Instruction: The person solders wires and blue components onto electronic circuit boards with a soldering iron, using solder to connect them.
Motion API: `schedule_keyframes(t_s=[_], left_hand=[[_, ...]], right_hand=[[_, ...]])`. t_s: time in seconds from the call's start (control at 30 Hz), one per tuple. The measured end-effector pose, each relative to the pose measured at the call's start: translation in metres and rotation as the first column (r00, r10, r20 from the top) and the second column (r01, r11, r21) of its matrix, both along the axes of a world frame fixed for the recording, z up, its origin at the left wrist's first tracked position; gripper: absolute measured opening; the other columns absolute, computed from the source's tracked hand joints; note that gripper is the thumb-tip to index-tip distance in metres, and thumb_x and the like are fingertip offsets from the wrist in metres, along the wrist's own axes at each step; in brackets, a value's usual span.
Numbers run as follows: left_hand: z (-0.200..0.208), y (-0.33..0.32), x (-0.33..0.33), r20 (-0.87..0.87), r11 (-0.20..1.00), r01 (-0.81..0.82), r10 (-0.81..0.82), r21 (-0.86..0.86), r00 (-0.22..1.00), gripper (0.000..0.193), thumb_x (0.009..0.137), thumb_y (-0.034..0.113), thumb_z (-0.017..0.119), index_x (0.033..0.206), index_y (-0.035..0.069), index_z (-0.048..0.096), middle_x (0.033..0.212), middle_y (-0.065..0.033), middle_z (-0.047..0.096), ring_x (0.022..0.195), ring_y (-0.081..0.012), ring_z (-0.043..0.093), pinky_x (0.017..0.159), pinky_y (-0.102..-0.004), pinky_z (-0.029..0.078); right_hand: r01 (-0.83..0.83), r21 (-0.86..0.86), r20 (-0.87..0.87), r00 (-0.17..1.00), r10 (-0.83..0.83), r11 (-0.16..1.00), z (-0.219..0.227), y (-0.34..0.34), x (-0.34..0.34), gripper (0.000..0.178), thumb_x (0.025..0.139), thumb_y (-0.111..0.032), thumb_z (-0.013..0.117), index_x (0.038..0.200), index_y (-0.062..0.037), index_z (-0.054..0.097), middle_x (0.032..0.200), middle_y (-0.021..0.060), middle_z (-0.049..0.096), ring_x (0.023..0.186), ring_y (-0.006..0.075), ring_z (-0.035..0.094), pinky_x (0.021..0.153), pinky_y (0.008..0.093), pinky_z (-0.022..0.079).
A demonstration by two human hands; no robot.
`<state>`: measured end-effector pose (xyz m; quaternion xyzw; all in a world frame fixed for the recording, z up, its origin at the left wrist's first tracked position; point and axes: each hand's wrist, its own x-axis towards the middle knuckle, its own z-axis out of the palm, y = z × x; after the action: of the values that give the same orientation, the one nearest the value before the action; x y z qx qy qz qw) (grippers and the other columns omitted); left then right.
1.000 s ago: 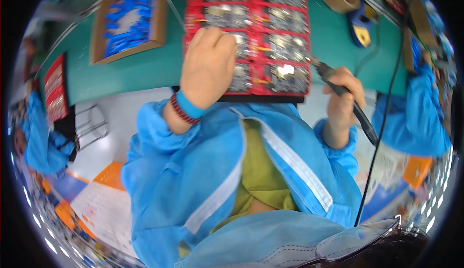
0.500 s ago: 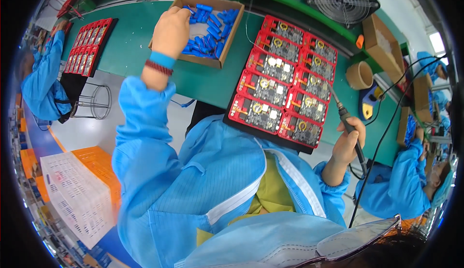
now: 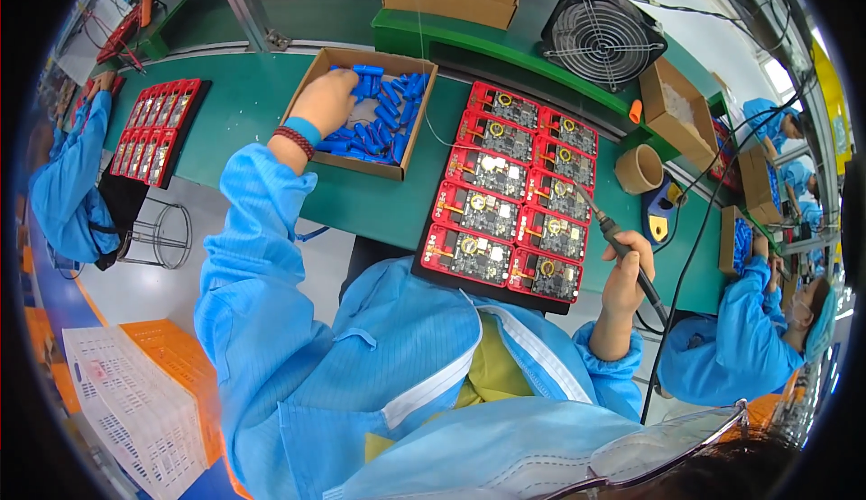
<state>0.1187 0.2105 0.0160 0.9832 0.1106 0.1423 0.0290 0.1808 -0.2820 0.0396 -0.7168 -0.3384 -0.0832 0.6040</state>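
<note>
My left hand (image 3: 326,103), wearing a blue wristband and a dark red bracelet, reaches into a cardboard box (image 3: 359,165) of small blue cylinders (image 3: 388,114). Its fingers are curled down among the cylinders, and their tips are hidden. My right hand (image 3: 626,276) is closed around the handle of a soldering iron (image 3: 611,229). The iron's thin tip points up and left, over the right column of a two-column set of circuit boards in red frames (image 3: 488,215). Yellow rings sit on the boards. A thin wire (image 3: 428,108) hangs down toward their left edge.
Beyond the boards stand a black fan (image 3: 603,36) and a cardboard box (image 3: 451,4). At right are a round brown container (image 3: 639,169), a blue-and-yellow iron stand (image 3: 661,210) and a black cable (image 3: 693,297). Co-workers sit at both sides; more red-framed boards (image 3: 158,130) lie at left.
My left hand has dipped further into the box of cylinders. My right hand still holds the soldering iron near the boards. The whole view has shifted, showing more beyond the bench.
</note>
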Motion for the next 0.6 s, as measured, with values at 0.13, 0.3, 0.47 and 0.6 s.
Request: schedule_keyframes(t_s=[0.13,0.3,0.47,0.6], left_hand=[[0.023,-0.025,-0.019,0.312,0.837,0.1,0.088,-0.538,0.946,0.023,0.079,0.007,0.06,0.101,0.002,0.055,0.086,-0.0101,0.063,0.078,-0.0227,0.062,0.064,-0.0331,0.049],[0.052,-0.107,-0.045,0.231,0.112,0.222,0.078,-0.969,0.97,0.024,0.086,0.004,0.055,0.109,0.006,0.049,0.092,-0.0061,0.061,0.068,-0.0063,0.055,0.055,-0.018,0.042],[0.041,-0.185,-0.046,0.27,-0.273,0.238,-0.087,-0.932,0.959,0.018,0.087,0.008,0.059,0.101,0.005,0.049,0.086,-0.0052,0.06,0.068,-0.0085,0.057,0.058,-0.0208,0.047],[0.03,-0.224,-0.039,0.23,-0.335,0.18,-0.117,-0.925,0.966,0.015,0.09,0.01,0.057,0.101,0.003,0.049,0.08,-0.0055,0.06,0.064,-0.009,0.058,0.057,-0.0202,0.048]], right_hand=[[-0.062,0.016,-0.021,0.998,0.062,0.998,0.003,0.006,0.001,0.037,0.095,-0.03,0.045,0.104,0.0046,0.054,0.094,0.0113,0.052,0.074,0.0154,0.052,0.065,0.0277,0.041],[-0.178,0.251,-0.145,0.965,0.218,0.952,0.001,0.025,-0.001,0.036,0.096,-0.031,0.046,0.102,0.0043,0.055,0.089,0.0118,0.055,0.073,0.0155,0.052,0.066,0.0285,0.042],[-0.354,0.197,-0.138,0.913,0.384,0.914,0.007,0.056,-0.007,0.02,0.088,-0.013,0.056,0.102,0.0002,0.055,0.091,0.0093,0.057,0.079,0.0152,0.054,0.067,0.0275,0.044],[-0.29,-0.02,-0.151,0.947,0.284,0.957,0.015,0.078,-0.019,0.034,0.076,-0.004,0.068,0.107,-0.0032,0.055,0.095,0.0059,0.058,0.083,0.0122,0.055,0.069,0.0255,0.045]])
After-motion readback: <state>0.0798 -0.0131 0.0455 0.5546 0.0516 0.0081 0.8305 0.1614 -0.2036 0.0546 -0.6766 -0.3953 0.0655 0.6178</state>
